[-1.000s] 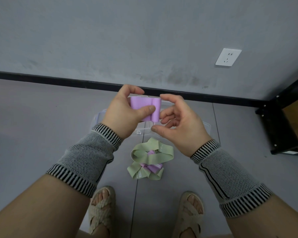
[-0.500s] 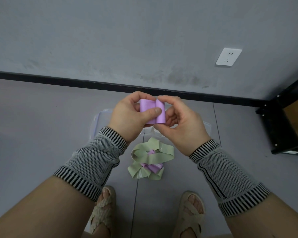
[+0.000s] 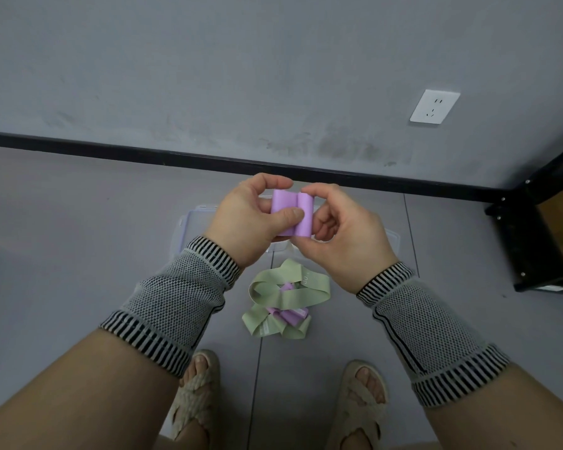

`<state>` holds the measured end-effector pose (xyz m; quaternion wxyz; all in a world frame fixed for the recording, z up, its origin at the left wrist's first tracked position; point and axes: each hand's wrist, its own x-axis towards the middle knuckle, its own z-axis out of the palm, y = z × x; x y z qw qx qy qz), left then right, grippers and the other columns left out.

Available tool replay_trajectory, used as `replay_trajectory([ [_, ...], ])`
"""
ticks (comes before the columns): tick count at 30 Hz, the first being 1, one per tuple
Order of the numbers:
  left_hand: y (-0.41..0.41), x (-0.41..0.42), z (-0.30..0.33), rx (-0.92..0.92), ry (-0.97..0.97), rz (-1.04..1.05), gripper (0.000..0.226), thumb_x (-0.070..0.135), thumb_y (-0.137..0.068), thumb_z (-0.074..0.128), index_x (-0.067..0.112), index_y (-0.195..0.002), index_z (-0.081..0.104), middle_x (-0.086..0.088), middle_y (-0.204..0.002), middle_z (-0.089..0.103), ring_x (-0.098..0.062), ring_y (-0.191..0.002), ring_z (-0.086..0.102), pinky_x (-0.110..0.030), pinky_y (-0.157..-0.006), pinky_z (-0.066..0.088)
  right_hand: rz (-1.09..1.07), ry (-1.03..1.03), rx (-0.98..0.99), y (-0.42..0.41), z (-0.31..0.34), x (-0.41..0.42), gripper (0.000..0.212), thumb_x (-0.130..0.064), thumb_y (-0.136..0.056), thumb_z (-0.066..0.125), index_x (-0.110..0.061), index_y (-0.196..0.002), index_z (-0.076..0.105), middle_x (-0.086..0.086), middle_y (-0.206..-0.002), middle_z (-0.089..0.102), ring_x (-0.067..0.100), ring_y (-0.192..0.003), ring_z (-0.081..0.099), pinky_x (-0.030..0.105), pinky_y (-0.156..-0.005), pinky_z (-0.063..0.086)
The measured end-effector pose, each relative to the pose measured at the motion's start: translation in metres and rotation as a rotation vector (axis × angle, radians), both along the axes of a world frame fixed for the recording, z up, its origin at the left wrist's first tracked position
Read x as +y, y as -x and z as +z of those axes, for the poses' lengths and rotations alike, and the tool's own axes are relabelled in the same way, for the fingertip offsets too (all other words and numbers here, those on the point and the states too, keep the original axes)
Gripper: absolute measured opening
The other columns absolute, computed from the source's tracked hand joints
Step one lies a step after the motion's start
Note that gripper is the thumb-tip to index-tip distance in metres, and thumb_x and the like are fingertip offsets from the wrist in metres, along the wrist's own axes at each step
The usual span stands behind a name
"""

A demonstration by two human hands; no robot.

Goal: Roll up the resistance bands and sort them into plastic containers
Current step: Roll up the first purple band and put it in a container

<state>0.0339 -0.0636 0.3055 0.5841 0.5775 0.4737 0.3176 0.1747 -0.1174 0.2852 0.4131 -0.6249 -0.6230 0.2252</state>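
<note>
Both hands, left hand [image 3: 241, 222] and right hand [image 3: 341, 235], pinch the purple band [image 3: 293, 213] to keep its roll tight above the containers [image 3: 189, 228].

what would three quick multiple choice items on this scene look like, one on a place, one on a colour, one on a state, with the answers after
1. Where does the loose pile of bands lie?
A. on the floor, in front of the person's feet
B. inside the black shelf unit
C. draped over the left forearm

2. What colour is the band held in the hands?
A. green
B. purple
C. black

3. In what state is the held band?
A. stretched out flat on the floor
B. partly rolled, gripped by both hands
C. already set in a container

Answers:
1 A: the green and purple pile rests on the grey floor, between the sandals and the clear plastic containers.
2 B: its surface is plain purple.
3 B: the left hand and right hand pinch it in the air, rolled at its right end.
</note>
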Motion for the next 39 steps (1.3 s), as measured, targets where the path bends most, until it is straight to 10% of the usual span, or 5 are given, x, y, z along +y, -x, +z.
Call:
replay_trajectory([
  [8, -0.006, -0.003, -0.004, 0.166, -0.123, 0.038, 0.023, 0.011, -0.077, 0.074, 0.022, -0.094, 0.063, -0.004, -0.081, 0.073, -0.019, -0.077, 0.071, -0.038, -0.075, 0.059, -0.03, -0.015, -0.171, 0.009, -0.002, 0.004, 0.043, -0.021, -0.075, 0.075, -0.024, -0.114, 0.057, -0.015, -0.061, 0.047, -0.003, -0.059, 0.05, 0.01, -0.057, 0.041],
  [15, 0.002, 0.002, 0.002, -0.159, 0.245, -0.007, 0.031, 0.001, -0.084, 0.063, 0.005, -0.114, 0.057, -0.018, -0.09, 0.068, -0.026, -0.078, 0.065, -0.035, -0.072, 0.057, 0.067, 0.076, 0.162, -0.001, 0.0, 0.002, 0.06, -0.018, -0.067, 0.084, -0.046, -0.109, 0.052, -0.012, -0.063, 0.056, 0.004, -0.06, 0.054, 0.024, -0.067, 0.051],
  [25, -0.001, 0.003, 0.0, 0.083, 0.07, 0.046, 0.032, 0.004, -0.076, 0.074, 0.002, -0.106, 0.062, -0.018, -0.086, 0.072, -0.031, -0.08, 0.07, -0.039, -0.076, 0.058, -0.002, 0.088, -0.016, 0.002, 0.0, 0.001, 0.052, -0.021, -0.069, 0.083, -0.032, -0.112, 0.056, -0.007, -0.064, 0.057, 0.004, -0.061, 0.055, 0.027, -0.069, 0.052],
  [31, 0.002, 0.003, 0.003, -0.082, 0.248, 0.025, 0.025, 0.0, -0.079, 0.068, 0.003, -0.103, 0.062, -0.015, -0.084, 0.07, -0.019, -0.069, 0.067, -0.028, -0.068, 0.059, 0.068, 0.125, 0.189, -0.003, -0.004, 0.003, 0.062, -0.019, -0.065, 0.085, -0.051, -0.105, 0.05, -0.009, -0.066, 0.054, 0.005, -0.06, 0.052, 0.026, -0.068, 0.05],
  [39, 0.009, 0.008, 0.001, -0.161, 0.36, 0.034, 0.016, 0.002, -0.088, 0.058, 0.008, -0.102, 0.061, -0.005, -0.075, 0.068, -0.009, -0.058, 0.065, -0.018, -0.053, 0.054, 0.09, 0.202, 0.508, -0.008, 0.003, 0.003, 0.051, 0.0, -0.068, 0.08, -0.024, -0.107, 0.06, -0.001, -0.062, 0.061, 0.008, -0.055, 0.054, 0.02, -0.062, 0.049],
])
